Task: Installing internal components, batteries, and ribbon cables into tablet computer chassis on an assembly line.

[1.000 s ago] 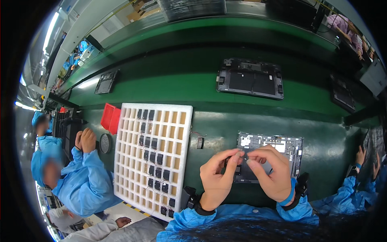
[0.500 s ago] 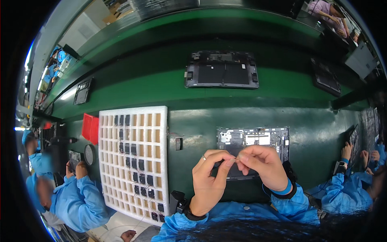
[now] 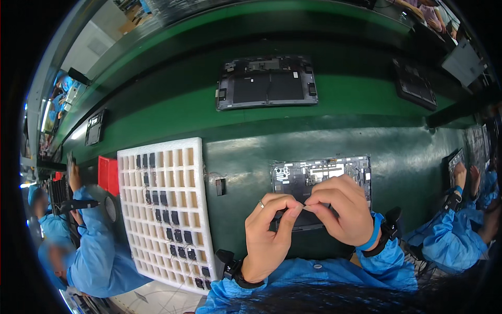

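Note:
My left hand [image 3: 269, 230], with a ring on one finger, is closed in a pinch of thumb and forefinger. Against its tips, my right hand [image 3: 342, 209] pinches too, a blue band round its wrist. Something tiny and pale may sit between the fingertips; it is too small to name. Both hands are held over an opened tablet-like device [image 3: 328, 171] with its inner boards bared on the dark green bench. The hands cover its lower part. To the left lies a small black part with thin wires [image 3: 220, 187].
A white foam tray [image 3: 197, 178] with several black wired parts in its cells stands left, beside a red bin [image 3: 108, 175]. Another opened device [image 3: 267, 86] lies on the green strip beyond, a dark one [image 3: 414, 83] farther right. Co-workers in blue sit at both sides.
The whole view has shifted, so the bench things sit farther left. My right fingers have curled in closer to the left fingertips. The co-worker at left has raised an arm with a device.

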A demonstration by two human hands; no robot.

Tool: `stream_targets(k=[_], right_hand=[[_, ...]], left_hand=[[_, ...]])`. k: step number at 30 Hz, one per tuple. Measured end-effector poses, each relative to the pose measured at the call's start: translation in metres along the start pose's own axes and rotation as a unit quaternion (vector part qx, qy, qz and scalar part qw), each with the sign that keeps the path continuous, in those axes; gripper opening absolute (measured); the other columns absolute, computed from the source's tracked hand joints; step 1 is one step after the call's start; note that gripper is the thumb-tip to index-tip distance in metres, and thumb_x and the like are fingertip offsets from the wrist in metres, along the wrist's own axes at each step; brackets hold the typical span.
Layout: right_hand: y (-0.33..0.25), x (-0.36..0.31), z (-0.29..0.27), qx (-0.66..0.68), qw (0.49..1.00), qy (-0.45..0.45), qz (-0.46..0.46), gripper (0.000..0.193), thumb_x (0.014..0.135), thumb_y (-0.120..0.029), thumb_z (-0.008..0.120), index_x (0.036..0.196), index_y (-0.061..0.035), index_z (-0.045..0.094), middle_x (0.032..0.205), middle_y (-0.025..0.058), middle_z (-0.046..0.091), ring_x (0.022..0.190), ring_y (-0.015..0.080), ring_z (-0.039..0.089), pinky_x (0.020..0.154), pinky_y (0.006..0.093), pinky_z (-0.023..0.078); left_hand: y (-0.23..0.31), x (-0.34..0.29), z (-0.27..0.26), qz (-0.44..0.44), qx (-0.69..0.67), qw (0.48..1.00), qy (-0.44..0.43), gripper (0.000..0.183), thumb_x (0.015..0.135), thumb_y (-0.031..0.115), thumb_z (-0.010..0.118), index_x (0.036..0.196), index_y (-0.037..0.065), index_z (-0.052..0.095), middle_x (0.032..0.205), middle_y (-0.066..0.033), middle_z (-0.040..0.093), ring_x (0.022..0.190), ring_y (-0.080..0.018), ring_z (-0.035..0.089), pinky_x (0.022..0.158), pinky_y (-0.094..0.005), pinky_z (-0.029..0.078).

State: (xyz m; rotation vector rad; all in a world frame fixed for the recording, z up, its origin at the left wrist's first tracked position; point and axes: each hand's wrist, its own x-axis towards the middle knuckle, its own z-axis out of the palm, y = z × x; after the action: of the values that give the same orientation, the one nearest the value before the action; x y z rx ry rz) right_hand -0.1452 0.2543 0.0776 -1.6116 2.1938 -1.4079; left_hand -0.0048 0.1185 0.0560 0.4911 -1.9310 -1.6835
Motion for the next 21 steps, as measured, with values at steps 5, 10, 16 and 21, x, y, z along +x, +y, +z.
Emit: stream_targets(k=[5, 10, 16, 21], right_hand=[[-0.001, -0.013, -0.004, 0.317, 0.888, -0.079, 0.324, 0.011, 0.105, -0.014, 0.073, 0.107, -0.0033, 0.069, 0.092, 0.0024, 0.065, 0.079, 0.0119, 0.059, 0.074, 0.0291, 0.047], [0.019, -0.030, 0.001, 0.428, 0.821, -0.094, 0.365, 0.019, 0.110, -0.019, 0.068, 0.117, -0.0016, 0.070, 0.098, 0.0014, 0.066, 0.089, 0.0088, 0.061, 0.076, 0.0282, 0.050], [0.072, -0.022, -0.024, -0.281, 0.944, 0.051, 0.163, 0.035, 0.095, -0.022, 0.082, 0.124, -0.0041, 0.074, 0.124, 0.0116, 0.070, 0.109, 0.0291, 0.067, 0.107, 0.0462, 0.044], [0.107, -0.038, -0.030, -0.239, 0.948, 0.008, 0.211, 0.023, 0.094, -0.020, 0.081, 0.112, -0.0060, 0.079, 0.125, 0.0067, 0.071, 0.111, 0.0290, 0.066, 0.111, 0.0486, 0.038]], left_hand=[[-0.001, 0.000, 0.004, -0.021, -0.023, 0.999, -0.020, 0.008, 0.101, -0.002, 0.075, 0.108, -0.003, 0.072, 0.105, -0.0084, 0.072, 0.088, -0.0116, 0.065, 0.075, -0.0251, 0.054], [-0.020, -0.002, 0.013, -0.046, -0.015, 0.999, -0.024, 0.006, 0.105, 0.003, 0.071, 0.108, -0.002, 0.069, 0.102, -0.0062, 0.070, 0.088, -0.0103, 0.063, 0.074, -0.0234, 0.050], [-0.050, 0.010, 0.020, -0.133, -0.050, 0.990, 0.011, 0.014, 0.111, 0.014, 0.067, 0.113, 0.000, 0.067, 0.099, -0.0020, 0.068, 0.078, -0.0055, 0.057, 0.067, -0.0211, 0.045], [-0.062, 0.013, 0.024, -0.154, -0.057, 0.986, 0.037, 0.019, 0.112, 0.020, 0.067, 0.116, 0.001, 0.067, 0.098, -0.0012, 0.069, 0.071, -0.0039, 0.054, 0.062, -0.0209, 0.042]])
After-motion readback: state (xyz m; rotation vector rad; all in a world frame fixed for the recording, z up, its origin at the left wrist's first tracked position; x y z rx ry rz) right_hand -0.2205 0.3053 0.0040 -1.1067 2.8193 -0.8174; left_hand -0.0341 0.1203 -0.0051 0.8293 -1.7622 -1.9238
